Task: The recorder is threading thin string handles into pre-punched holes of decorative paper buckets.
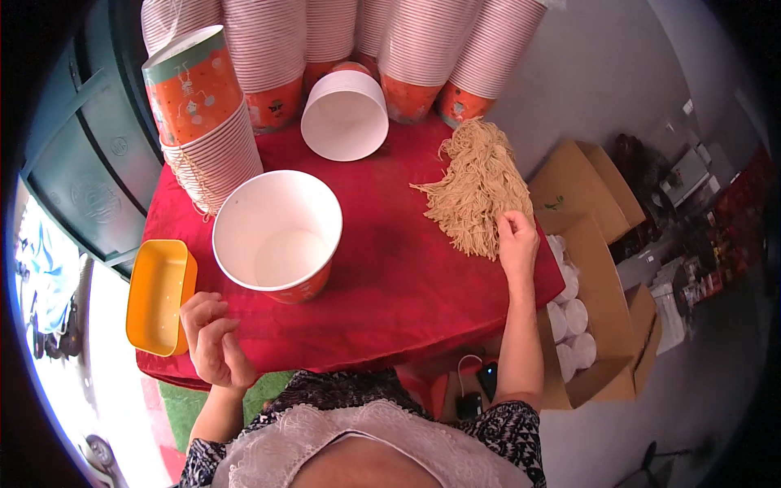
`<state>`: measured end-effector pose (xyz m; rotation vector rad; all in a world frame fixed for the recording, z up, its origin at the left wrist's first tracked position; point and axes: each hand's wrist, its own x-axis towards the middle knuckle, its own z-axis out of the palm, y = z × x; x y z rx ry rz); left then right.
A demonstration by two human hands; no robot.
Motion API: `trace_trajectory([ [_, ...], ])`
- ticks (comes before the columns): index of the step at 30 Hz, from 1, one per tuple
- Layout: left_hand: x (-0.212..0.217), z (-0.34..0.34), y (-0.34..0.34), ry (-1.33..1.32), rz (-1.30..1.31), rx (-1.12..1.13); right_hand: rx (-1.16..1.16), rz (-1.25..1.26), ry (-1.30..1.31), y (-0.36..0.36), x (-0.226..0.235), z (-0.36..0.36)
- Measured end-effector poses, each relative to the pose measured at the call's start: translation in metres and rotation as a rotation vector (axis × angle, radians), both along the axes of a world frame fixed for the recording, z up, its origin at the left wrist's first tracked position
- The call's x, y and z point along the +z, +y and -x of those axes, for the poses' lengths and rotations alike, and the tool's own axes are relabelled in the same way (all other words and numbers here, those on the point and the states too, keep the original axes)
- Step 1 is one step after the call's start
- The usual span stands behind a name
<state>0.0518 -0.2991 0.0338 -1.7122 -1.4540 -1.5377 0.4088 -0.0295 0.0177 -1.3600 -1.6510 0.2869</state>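
Note:
A heap of thin beige strands (pixel 480 187), looking like string or loose bands, lies at the table's right side. My right hand (pixel 518 240) is at its near right edge, fingers pinched together on the strands. My left hand (pixel 215 337) is raised over the near left of the table, fingers loosely curved and apart, holding nothing. It is between a yellow rectangular tub (pixel 161 297) and a large white-lined paper bucket (pixel 277 232) with an orange outside, which stands upright and empty. More beige strands hang on the side of a bucket stack (pixel 213 150) at the left.
Tall stacks of nested paper buckets (pixel 264 49) line the far edge of the red-covered table (pixel 382 236). Another bucket (pixel 346 118) lies on its side before them. Right of the table, an open cardboard box (pixel 598 285) holds white rolls; a phone (pixel 486 378) is below.

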Motion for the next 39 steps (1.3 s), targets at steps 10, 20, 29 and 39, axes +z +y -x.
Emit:
trace_trajectory([
  [10, -0.035, -0.003, -0.004, -0.223, 0.151, -0.101, 0.313, -0.153, -0.462, 0.007, -0.010, -0.013],
  [20, -0.036, -0.006, -0.006, -0.250, 0.180, -0.122, 0.345, -0.175, -0.454, 0.000, -0.017, -0.007],
  [29, -0.028, -0.016, -0.002, -0.228, 0.245, -0.240, 0.474, -0.250, -0.399, -0.068, -0.014, 0.052],
  [39, -0.022, -0.029, 0.004, -0.304, 0.448, -0.381, 1.155, 0.062, 0.160, -0.155, 0.012, 0.131],
])
